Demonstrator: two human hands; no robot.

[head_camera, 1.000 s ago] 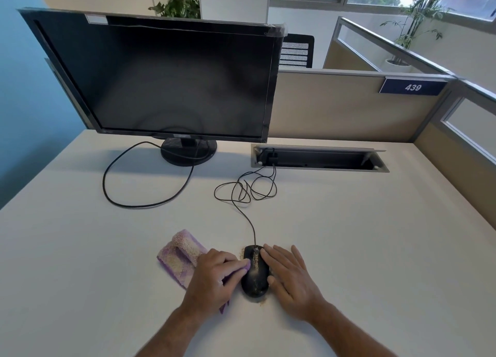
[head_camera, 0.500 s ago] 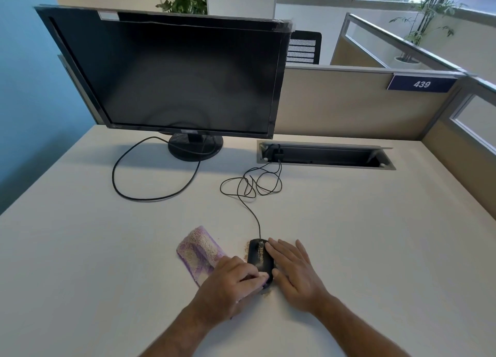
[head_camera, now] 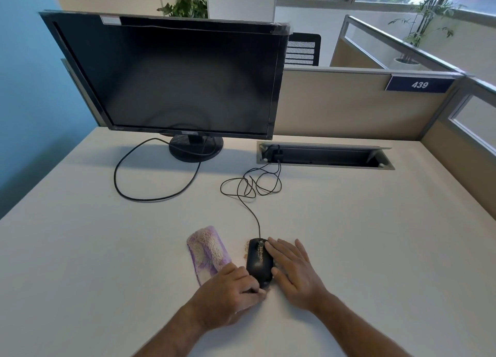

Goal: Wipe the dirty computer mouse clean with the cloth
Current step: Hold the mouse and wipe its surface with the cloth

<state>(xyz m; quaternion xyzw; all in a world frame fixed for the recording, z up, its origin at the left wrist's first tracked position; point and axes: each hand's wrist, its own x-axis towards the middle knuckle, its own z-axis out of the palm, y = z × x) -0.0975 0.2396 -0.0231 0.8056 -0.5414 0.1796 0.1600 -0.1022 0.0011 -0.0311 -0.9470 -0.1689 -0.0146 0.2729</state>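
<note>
On the desk (head_camera: 349, 236), the mouse (head_camera: 259, 260) is steadied by the flat, open right hand (head_camera: 294, 272). The cloth (head_camera: 208, 252) is pinched by the curled left hand (head_camera: 230, 295) at the mouse's near end.

A black mouse (head_camera: 259, 261) lies on the white tabletop (head_camera: 362, 236), with pale grime down its middle and crumbs beside its left edge. The right hand (head_camera: 294, 271) lies flat against the mouse's right side, fingers (head_camera: 273, 245) reaching over its front. The left hand (head_camera: 232, 293) is curled at the mouse's rear left corner, pressing down the near end of a purple-and-white cloth (head_camera: 208, 252), which stretches away just left of the mouse. The mouse cable (head_camera: 251, 187) loops back to a cable slot (head_camera: 324, 157). A dark monitor (head_camera: 171, 77) stands at the back left, its own cord (head_camera: 150, 179) curving across the tabletop.
</note>
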